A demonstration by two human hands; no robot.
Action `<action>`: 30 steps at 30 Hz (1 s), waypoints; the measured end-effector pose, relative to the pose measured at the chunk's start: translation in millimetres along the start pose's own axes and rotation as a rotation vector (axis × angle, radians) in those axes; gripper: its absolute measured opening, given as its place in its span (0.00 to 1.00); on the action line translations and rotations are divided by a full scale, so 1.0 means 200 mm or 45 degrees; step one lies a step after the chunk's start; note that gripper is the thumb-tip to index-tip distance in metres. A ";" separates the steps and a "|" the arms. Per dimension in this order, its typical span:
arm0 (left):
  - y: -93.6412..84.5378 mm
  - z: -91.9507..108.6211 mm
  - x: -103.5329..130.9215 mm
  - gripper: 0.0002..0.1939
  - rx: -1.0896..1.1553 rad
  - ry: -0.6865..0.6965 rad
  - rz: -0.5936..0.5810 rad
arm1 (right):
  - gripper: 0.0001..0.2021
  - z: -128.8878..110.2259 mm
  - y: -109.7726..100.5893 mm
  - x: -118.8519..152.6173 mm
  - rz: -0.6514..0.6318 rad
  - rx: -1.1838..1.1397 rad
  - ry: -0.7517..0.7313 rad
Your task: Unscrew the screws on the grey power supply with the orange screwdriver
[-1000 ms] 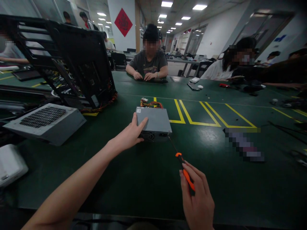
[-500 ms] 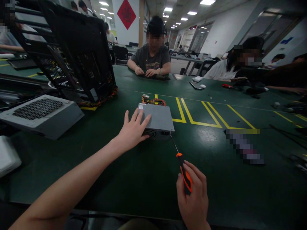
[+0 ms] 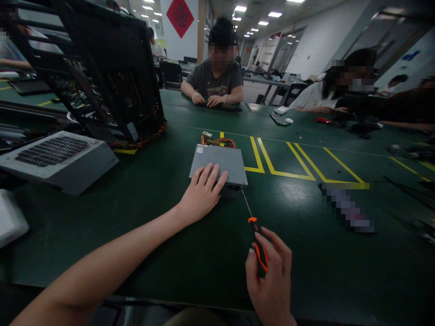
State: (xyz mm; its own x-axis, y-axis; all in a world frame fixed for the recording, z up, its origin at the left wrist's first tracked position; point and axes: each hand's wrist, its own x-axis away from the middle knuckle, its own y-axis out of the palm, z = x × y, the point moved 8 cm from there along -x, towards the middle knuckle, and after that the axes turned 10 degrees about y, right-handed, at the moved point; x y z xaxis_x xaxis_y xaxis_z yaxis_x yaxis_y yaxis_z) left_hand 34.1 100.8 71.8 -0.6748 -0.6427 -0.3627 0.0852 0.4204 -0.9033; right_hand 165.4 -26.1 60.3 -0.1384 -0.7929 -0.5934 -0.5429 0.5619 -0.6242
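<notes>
A grey computer power supply (image 3: 220, 158) lies flat on the green table, its bundle of coloured cables (image 3: 220, 142) at the far side. My left hand (image 3: 204, 194) rests on its near edge, fingers stretched out over the top face and not wrapped round it. In my right hand (image 3: 272, 267) is a screwdriver (image 3: 255, 233) with an orange and black handle. Its thin shaft points away from me, the tip at the near right corner of the power supply. Whether the tip sits in a screw is too small to tell.
A larger power supply with a fan grille (image 3: 64, 158) stands on the left, in front of an open black computer case (image 3: 112, 77). A white object (image 3: 12, 219) is at the left edge. Yellow tape (image 3: 288, 175) marks the table. Other people (image 3: 217, 72) sit across it.
My left hand has slid right and towards me along the power supply, uncovering its label and left part. My right hand and the screwdriver have shifted slightly left.
</notes>
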 end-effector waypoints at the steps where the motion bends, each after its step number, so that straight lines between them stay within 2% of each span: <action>1: 0.00 0.00 0.00 0.29 -0.002 0.001 0.003 | 0.20 0.00 0.00 0.00 -0.009 -0.011 -0.016; 5: -0.01 0.00 0.00 0.28 0.015 0.000 0.006 | 0.20 0.01 -0.02 0.01 0.024 -0.022 -0.036; 12: 0.00 0.00 0.00 0.27 0.037 -0.013 0.011 | 0.13 0.05 -0.03 0.01 0.008 0.029 0.077; 18: 0.00 0.00 0.00 0.27 0.034 -0.012 0.014 | 0.17 0.00 -0.02 0.00 0.033 0.025 0.020; 23: 0.00 0.00 0.00 0.27 0.050 -0.009 0.020 | 0.19 0.01 -0.03 0.00 0.073 0.022 -0.016; 30: 0.01 0.00 0.00 0.28 0.024 -0.006 -0.008 | 0.14 0.07 -0.04 0.00 -0.001 0.032 0.111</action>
State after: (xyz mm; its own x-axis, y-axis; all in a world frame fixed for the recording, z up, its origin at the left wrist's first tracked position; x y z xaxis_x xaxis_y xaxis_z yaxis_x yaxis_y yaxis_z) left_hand 33.8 101.4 69.5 -0.6718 -0.6484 -0.3580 0.0948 0.4041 -0.9098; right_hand 180.7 -27.2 57.7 -0.2102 -0.8103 -0.5471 -0.5222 0.5661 -0.6378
